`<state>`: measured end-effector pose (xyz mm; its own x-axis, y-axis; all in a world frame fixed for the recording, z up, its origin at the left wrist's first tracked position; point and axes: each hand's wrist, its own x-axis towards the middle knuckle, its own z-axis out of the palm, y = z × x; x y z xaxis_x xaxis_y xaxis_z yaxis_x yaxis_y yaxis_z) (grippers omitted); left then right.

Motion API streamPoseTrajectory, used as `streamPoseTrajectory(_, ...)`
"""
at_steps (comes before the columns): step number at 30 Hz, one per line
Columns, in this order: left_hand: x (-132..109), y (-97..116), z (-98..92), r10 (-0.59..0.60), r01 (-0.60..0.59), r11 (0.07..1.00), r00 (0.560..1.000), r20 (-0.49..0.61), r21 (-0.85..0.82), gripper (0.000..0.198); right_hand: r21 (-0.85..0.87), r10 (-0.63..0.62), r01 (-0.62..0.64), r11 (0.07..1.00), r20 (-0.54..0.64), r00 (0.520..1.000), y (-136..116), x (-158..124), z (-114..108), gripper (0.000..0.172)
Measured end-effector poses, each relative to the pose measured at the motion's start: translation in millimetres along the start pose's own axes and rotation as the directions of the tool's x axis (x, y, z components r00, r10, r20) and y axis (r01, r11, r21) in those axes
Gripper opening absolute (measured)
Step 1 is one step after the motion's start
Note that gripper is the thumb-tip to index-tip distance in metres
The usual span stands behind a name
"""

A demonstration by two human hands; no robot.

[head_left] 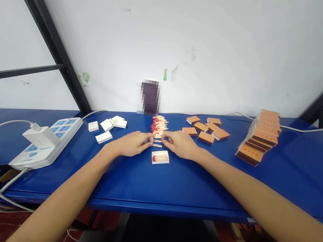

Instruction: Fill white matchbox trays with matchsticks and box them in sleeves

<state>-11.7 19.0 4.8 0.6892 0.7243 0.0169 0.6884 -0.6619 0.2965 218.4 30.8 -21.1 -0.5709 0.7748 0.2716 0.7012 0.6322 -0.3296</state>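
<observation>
A pile of red-tipped matches (160, 125) lies on the blue table, with a few loose sticks at its near end. My left hand (136, 143) is closed at the red-headed side, its fingertips pinching at match ends. From the other side, my right hand (180, 144) pinches at the plain ends with thumb and forefinger. Exactly how many sticks the fingers hold is hidden. Just below both hands sits a white matchbox tray (161, 157), with several matches lying in it, heads to the left.
White empty trays (104, 137) are scattered left of my left hand. Orange matchboxes (206, 137) lie loose to the right, beside a tall leaning stack of matchboxes (258, 138). A power strip (52, 139) with a plugged-in charger and cable occupies the left. A pixelated dark object (150, 97) stands against the wall.
</observation>
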Motion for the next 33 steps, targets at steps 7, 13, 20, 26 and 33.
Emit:
streamPoseTrajectory(7, 2.7, 2.2, 4.7, 0.009, -0.01, 1.0, 0.997, -0.081, -0.012, 0.016, 0.019, 0.006, -0.005, 1.0, -0.012, 1.0, 1.4, 0.3, 1.3, 0.014)
streamPoseTrajectory(13, 4.3, 0.2, 6.4, 0.014, -0.016, 1.0, 0.993, -0.116, -0.016, 0.013, 0.021, 0.002, -0.002, 1.0, -0.017, 1.0, 1.6, -0.5, 1.0, 0.015)
streamPoseTrajectory(20, 2.0, -2.1, 3.9, -0.046, 0.045, 0.999, 0.992, -0.118, -0.013, 0.008, 0.027, -0.007, 0.007, 1.0, -0.023, 1.0, 1.1, -2.1, 0.6, 0.014)
streamPoseTrajectory(26, 1.1, -2.0, 3.2, -0.056, 0.056, 0.998, 0.991, -0.121, -0.002, 0.015, 0.027, -0.015, 0.015, 1.0, -0.008, 1.0, 1.0, -2.4, 0.1, 0.013)
streamPoseTrajectory(33, 2.9, -4.0, 6.8, -0.045, 0.043, 0.999, 0.988, -0.148, -0.019, 0.017, 0.05, -0.027, 0.027, 0.998, -0.006, 1.0, 0.3, -3.4, -1.5, 0.014)
